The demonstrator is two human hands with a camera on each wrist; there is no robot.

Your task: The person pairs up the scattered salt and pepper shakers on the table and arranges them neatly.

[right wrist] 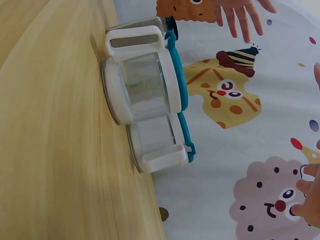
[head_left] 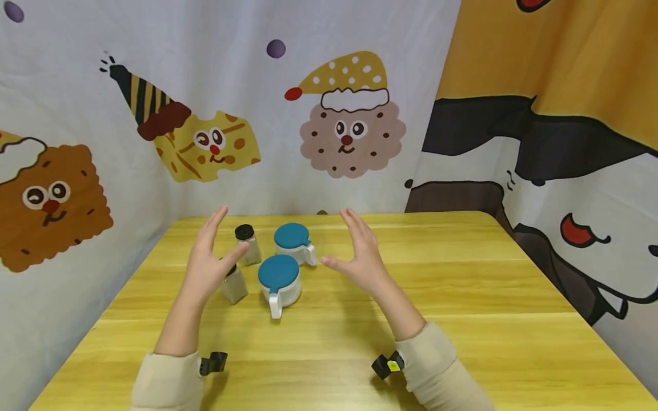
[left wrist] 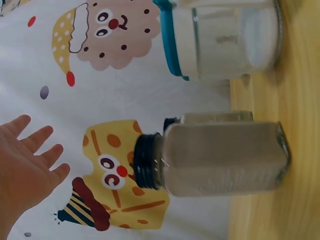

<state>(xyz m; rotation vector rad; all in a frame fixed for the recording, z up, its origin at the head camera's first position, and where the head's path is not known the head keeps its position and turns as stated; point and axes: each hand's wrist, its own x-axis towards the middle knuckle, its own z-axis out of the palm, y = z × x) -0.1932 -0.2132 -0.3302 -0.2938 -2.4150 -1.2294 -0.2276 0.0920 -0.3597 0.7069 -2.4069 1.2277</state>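
Both hands are raised over the table with fingers spread and hold nothing. My left hand (head_left: 205,265) is nearest to two square bottles with black caps, the near bottle (head_left: 235,286) partly hidden behind it and the far bottle (head_left: 251,251) beyond its thumb. To the right of these stand two glass seasoning jars with blue lids and white handles, a near jar (head_left: 280,279) and a far jar (head_left: 294,242). My right hand (head_left: 362,260) is right of the far jar, apart from it. In the left wrist view, the near bottle (left wrist: 220,160) holds greyish contents.
The wooden table (head_left: 437,285) extends widely to the right of the jars. A patterned cloth (head_left: 257,194) with cartoon figures hangs behind the table and along its sides. Small black devices (head_left: 386,365) are strapped at both wrists by the beige sleeves.
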